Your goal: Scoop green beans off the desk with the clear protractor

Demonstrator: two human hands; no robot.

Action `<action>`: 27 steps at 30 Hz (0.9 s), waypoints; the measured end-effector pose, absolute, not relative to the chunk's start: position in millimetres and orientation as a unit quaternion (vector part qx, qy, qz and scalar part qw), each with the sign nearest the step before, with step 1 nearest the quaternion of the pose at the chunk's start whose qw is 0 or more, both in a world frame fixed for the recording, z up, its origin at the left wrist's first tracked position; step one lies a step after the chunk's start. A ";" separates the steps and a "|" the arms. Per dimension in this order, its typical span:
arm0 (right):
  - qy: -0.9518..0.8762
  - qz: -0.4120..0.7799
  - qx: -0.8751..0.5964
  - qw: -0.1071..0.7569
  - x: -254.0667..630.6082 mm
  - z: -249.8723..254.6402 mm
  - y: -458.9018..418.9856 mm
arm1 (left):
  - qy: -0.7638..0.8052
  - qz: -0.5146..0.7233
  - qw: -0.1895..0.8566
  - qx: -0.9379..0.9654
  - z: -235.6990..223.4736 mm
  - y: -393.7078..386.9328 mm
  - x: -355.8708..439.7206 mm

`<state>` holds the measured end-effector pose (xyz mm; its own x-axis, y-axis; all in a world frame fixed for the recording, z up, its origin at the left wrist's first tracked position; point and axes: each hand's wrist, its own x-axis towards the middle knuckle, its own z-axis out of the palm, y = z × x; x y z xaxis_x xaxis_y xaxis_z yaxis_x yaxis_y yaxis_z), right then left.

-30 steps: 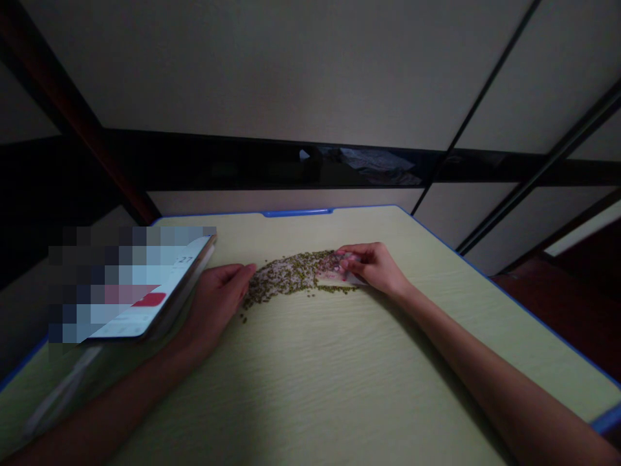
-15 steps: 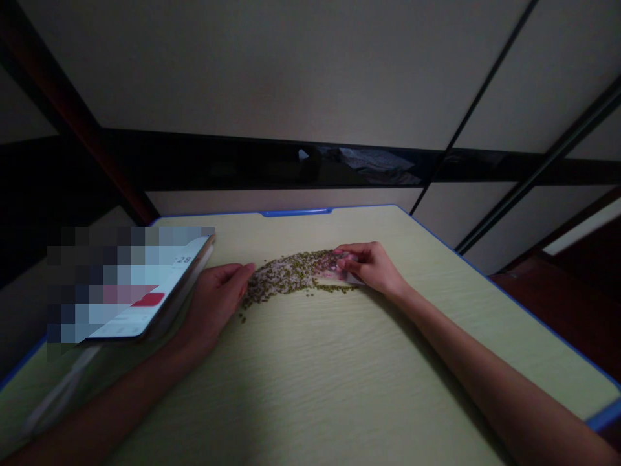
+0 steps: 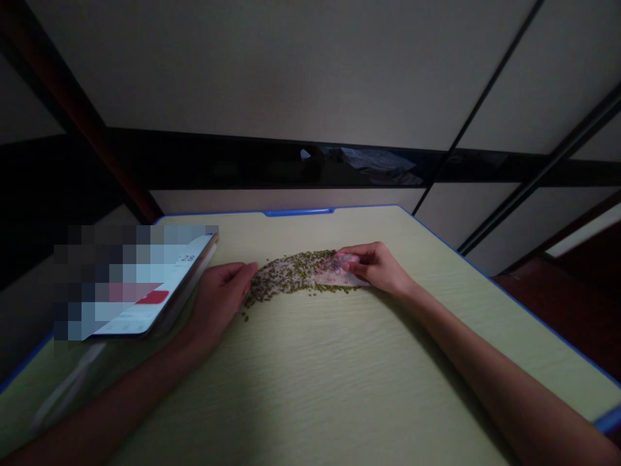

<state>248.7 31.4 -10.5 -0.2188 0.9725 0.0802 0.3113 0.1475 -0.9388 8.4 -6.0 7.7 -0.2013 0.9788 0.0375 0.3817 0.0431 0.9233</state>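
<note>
Small green beans (image 3: 291, 272), like mung beans, lie in a curved band between my hands. Under them shows a thin whitish-pink printed sheet or flat packet (image 3: 334, 275); I cannot tell which. At its right end, my right hand (image 3: 376, 266) is closed in a pinch on the pink, bean-free part. My left hand (image 3: 226, 291) is pinched closed at the left end, thumb and forefinger against the sheet's edge, which the fingers partly hide. Loose beans lie on the table along the near edge and beside my left fingertips.
A tablet (image 3: 162, 285) with a lit, partly blurred screen stands at the left, a pale cable (image 3: 72, 382) below it. The wood-grain table (image 3: 330, 375) has a blue rim and a blue handle (image 3: 299, 212) at the back. Pale cabinet panels (image 3: 272, 71) rise behind it.
The view has shifted slightly, moving everything a little to the right. The sheet's right end looks paler, with a little more of it bare near my right hand. Both hands keep their pinch.
</note>
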 end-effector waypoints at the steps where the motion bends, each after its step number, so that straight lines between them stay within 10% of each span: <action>1: -0.653 0.429 -0.492 0.384 248.7 -10.6 31.4 | 0.638 0.442 0.336 0.534 7.2 -5.8 8.1; 27: -0.640 0.424 -0.503 0.397 250.2 -9.3 29.6 | 0.641 0.432 0.337 0.537 7.2 -5.7 7.3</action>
<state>250.2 29.6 -9.3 -0.1792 0.9804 0.0818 0.3078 0.1348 -0.9419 7.3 -5.7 7.2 -0.1963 0.9800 0.0318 0.3967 0.0498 0.9166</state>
